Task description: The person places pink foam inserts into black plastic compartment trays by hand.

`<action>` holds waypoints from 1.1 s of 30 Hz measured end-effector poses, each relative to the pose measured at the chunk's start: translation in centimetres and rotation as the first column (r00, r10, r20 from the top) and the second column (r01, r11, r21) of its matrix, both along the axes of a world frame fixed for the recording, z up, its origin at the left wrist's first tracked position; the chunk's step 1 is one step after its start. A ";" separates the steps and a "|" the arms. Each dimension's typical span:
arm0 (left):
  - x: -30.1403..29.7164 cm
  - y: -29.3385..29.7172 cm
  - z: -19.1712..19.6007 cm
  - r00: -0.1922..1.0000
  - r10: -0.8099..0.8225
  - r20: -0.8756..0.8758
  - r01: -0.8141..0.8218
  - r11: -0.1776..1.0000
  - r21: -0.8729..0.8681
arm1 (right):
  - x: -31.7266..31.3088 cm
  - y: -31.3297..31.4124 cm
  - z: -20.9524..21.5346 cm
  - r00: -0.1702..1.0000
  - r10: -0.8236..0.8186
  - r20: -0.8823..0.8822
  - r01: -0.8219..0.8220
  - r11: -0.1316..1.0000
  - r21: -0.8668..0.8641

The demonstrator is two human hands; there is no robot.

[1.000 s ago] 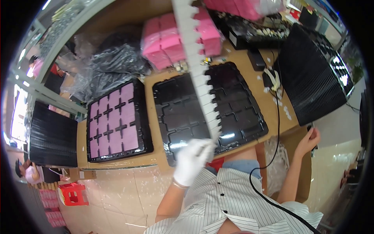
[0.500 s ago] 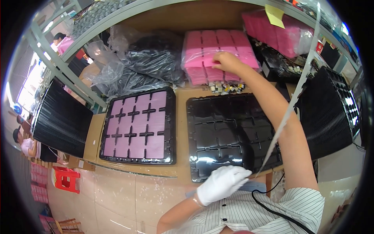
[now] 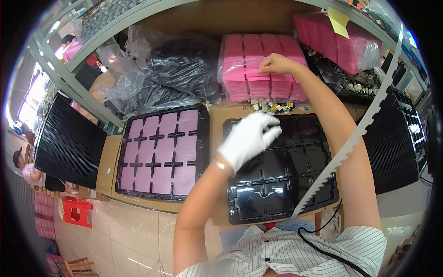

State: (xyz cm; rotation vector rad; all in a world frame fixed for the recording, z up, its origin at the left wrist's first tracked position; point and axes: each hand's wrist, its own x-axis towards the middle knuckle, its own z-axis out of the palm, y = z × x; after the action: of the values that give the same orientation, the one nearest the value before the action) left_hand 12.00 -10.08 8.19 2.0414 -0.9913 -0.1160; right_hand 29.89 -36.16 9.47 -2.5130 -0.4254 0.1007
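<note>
My right hand (image 3: 277, 63) is bare and reaches to the stack of pink foam sheets (image 3: 237, 90) in clear plastic. Its fingers are pinched at the front edge of an upper pink sheet (image 3: 253, 72). In a white glove, my left hand (image 3: 249, 141) hovers over the upper left of a glossy black compartment tray (image 3: 258, 194), fingers apart and holding nothing visible. The tray's compartments show no pink pieces; my glove hides part of it. To its left lies another black tray (image 3: 203, 154), its compartments holding pale pink pieces (image 3: 159, 152).
Small metallic parts (image 3: 274, 107) lie between stack and tray. Black plastic bags (image 3: 180, 64) sit at the back left. Stacked black trays stand left (image 3: 69, 143) and right (image 3: 392, 143). A jagged pale strip (image 3: 355, 138) crosses before my right arm. A red stool (image 3: 76, 211) is on the floor.
My left hand has moved from the near edge of the right-hand black tray up over its far left part. My right hand stays at the pink stack, where the raised sheet edge now sits lower.
</note>
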 end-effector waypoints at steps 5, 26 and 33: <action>5.5 -5.1 -1.9 0.938 0.206 0.279 -0.181 0.977 -0.113 | -1.5 2.9 0.8 0.959 -0.276 0.059 0.277 0.961 -0.001; 8.9 -9.2 -5.4 0.629 0.321 0.708 -0.350 0.930 -0.112 | -2.0 2.4 -1.0 0.814 -0.361 0.456 0.183 0.903 0.388; 7.5 -8.2 -1.8 0.874 0.216 0.435 -0.308 0.939 0.152 | -11.8 3.9 -0.7 0.717 -0.003 0.697 -0.141 0.978 0.150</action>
State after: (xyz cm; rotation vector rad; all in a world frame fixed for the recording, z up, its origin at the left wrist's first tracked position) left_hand 19.54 -18.30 6.34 2.4454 -0.9673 0.3875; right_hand 18.07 -32.21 8.76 -2.2545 -0.7833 -0.8560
